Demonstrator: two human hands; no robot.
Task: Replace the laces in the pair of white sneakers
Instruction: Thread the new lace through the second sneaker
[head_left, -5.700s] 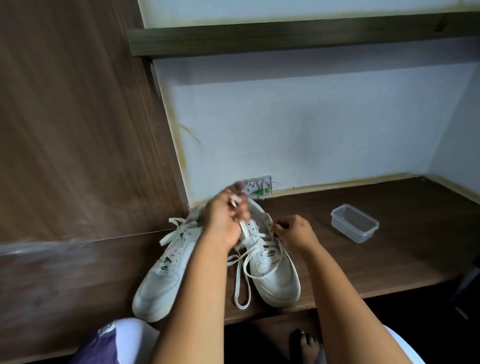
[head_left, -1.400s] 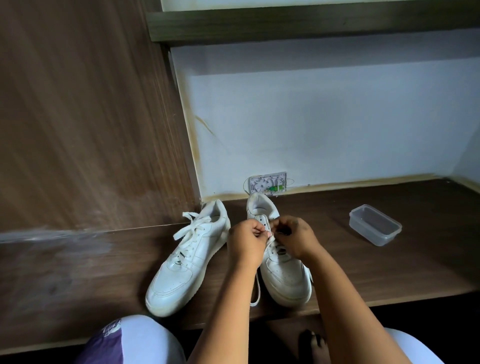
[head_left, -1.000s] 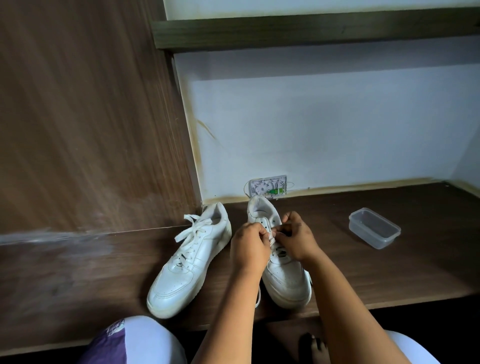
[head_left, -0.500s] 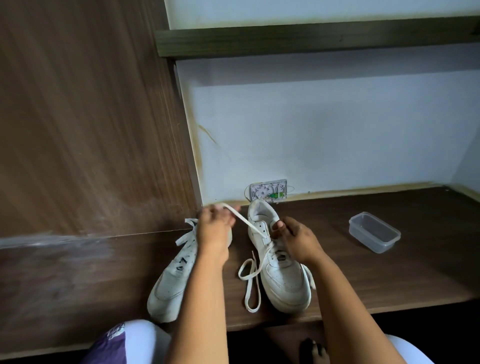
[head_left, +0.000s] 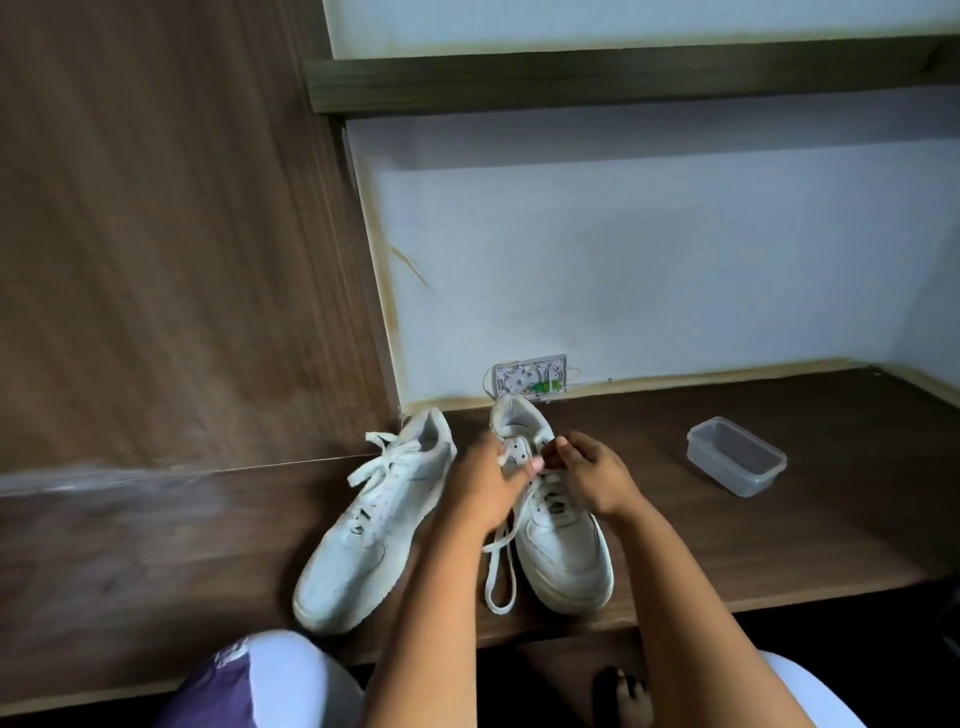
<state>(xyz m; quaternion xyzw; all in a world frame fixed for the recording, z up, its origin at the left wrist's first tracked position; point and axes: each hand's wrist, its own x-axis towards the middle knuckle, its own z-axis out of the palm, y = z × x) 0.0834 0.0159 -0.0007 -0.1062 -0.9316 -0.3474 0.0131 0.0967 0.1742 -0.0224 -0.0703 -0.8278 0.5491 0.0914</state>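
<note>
Your left hand (head_left: 485, 480) and right hand (head_left: 592, 475) meet over the upper eyelets of the right-side sneaker (head_left: 558, 540), which stands on the brown wooden bench (head_left: 779, 530) with its toe toward you and its heel toward the white wall. Your left grip is blurred; its fingers curl about a white lace (head_left: 501, 564) near the tongue, and a loop of that lace hangs down along the shoe's left flank onto the bench. Your right grip pinches thumb to fingertips at an eyelet on the shoe's right side, apparently on the lace too, though the contact is small and hard to make out.

The left-side sneaker (head_left: 369, 525) lies just beside it, angled with its toe toward the bench's near edge, its laces threaded and trailing loosely near the collar.

No brand mark or lettering can be read on either shoe.

A clear plastic container (head_left: 735, 457) sits well apart to the right. A small white wall box (head_left: 530, 376) with a green part is fixed behind the shoes; any print on it is illegible.
</note>
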